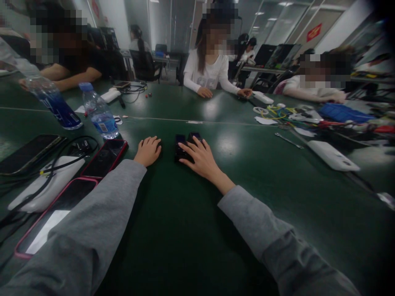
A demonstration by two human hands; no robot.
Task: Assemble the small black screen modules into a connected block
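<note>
My left hand [148, 151] rests on the green table top [173, 213], fingers stretched out and slightly apart, holding nothing. To its right, my right hand [200, 158] lies over a small black device [180, 153] with spread fingers, touching it from above. A second dark block [195, 135] shows just beyond those fingertips; whether the two are joined is hidden by the hand. Left of my left hand lies a phone with a red edge [105, 158]. A pink-edged phone [66, 197] is partly covered by my left sleeve.
A small water bottle [103, 119] and a tall blue-labelled bottle [58, 105] stand at left, near a white power bank [52, 181] with black cables. At right are a wrench [288, 140], a white box [333, 155], tangled wires and a blue tray [345, 112]. People sit opposite.
</note>
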